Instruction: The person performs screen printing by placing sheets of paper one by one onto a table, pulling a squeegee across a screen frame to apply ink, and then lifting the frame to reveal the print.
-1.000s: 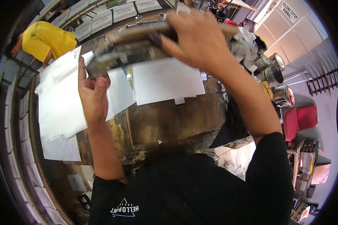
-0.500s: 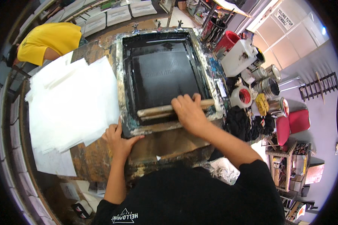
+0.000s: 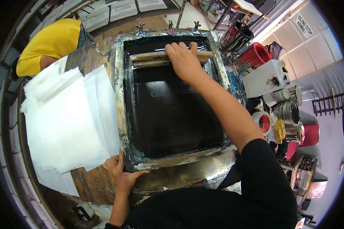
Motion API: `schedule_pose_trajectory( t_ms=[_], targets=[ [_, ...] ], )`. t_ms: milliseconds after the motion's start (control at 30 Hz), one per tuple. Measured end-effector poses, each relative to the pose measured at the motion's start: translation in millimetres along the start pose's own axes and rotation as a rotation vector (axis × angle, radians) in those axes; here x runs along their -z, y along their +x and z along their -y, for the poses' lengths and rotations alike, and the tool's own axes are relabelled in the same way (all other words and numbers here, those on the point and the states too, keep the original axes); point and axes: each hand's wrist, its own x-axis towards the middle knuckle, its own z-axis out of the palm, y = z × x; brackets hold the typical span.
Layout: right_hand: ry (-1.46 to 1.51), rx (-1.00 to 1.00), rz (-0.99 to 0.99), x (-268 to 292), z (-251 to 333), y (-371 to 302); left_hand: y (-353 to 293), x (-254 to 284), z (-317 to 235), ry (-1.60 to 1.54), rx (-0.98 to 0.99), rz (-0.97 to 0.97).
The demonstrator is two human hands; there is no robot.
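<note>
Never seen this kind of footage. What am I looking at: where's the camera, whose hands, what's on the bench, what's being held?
There is no robot here. A person wears a wide fisheye camera on the head that looks down at their own two bare hands, so straight edges bend near the rim and the forearms come in from the bottom.

On the stained workbench lies a screen-printing frame, its mesh dark with black ink. The right hand grips a wooden squeegee lying across the far end of the screen. The left hand presses on the frame's near left corner.

Left of the frame lies a loose stack of white sheets. To the right stand ink tins, a red bucket and a white plastic can. At upper left, another person in a yellow shirt is nearby.
</note>
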Motion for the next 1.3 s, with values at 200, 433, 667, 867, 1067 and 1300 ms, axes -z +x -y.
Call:
schedule_pose_trajectory(
  t_ms=[200,433,667,867,1067,1300],
  targets=[
    [0.047,0.036,0.141,27.8,-8.7,10.1,-0.9,0.4,3.0,-0.082,-0.057,-0.068],
    [0.119,0.094,0.322,199.5,72.6,-125.3,2.3,8.4,-36.2,-0.815,0.063,-0.172],
    [0.055,-0.082,-0.046,298.3,84.0,-85.3,82.1,69.5,-93.6,-0.973,-0.117,-0.5],
    [0.023,-0.076,-0.295,311.7,33.6,8.7,236.1,13.0,-58.1,-1.022,0.022,-0.39],
    [0.074,-0.11,-0.155,352.0,34.1,31.9,329.7,-95.6,-16.9,-0.127,-0.414,-0.305],
    [0.156,-0.128,-0.013,367.9,30.7,37.3,330.0,-100.9,-26.8,0.038,-0.471,-0.379]
  ],
)
